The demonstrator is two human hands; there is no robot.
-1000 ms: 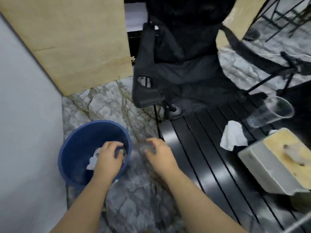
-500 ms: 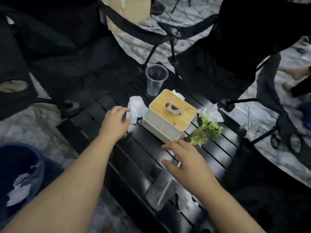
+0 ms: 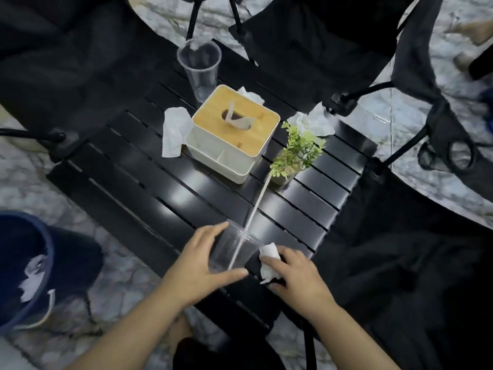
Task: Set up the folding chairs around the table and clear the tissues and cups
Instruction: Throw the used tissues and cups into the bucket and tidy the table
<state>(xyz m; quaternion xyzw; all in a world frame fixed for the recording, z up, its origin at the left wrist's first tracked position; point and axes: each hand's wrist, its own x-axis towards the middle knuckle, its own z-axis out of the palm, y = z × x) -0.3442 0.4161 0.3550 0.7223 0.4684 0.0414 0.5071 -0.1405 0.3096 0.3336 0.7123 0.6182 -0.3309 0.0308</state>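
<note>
tissues: i count three loose on the table (image 3: 165, 201), one left of the tissue box (image 3: 234, 134), one behind it, one far right (image 3: 312, 121); some already lie in the blue bin (image 3: 45, 244).
cups: far cup (image 3: 200, 68) upright; near cup (image 3: 232, 252) with straw at the near edge.
chairs: black chairs (image 3: 333, 44) stand open around.
left hand (image 3: 197, 265): fingers spread around the near cup, off the left tissue (image 3: 173, 132) it reached half a second ago.
right hand (image 3: 296, 279): pinching a crumpled tissue (image 3: 269, 260), beside the cup.

Two clear cups are sitting on the table (image 3: 138, 166): one upright (image 3: 199, 68), one lying with a straw (image 3: 232, 253). Four crumpled tissues are showing there: one left of the box (image 3: 174, 132), one behind it (image 3: 250, 96), one by the plant (image 3: 313, 121), one under the right hand (image 3: 269, 263). One tissue box (image 3: 234, 134), one plant (image 3: 297, 153) and one blue bin (image 3: 40, 265) are standing in view.
</note>
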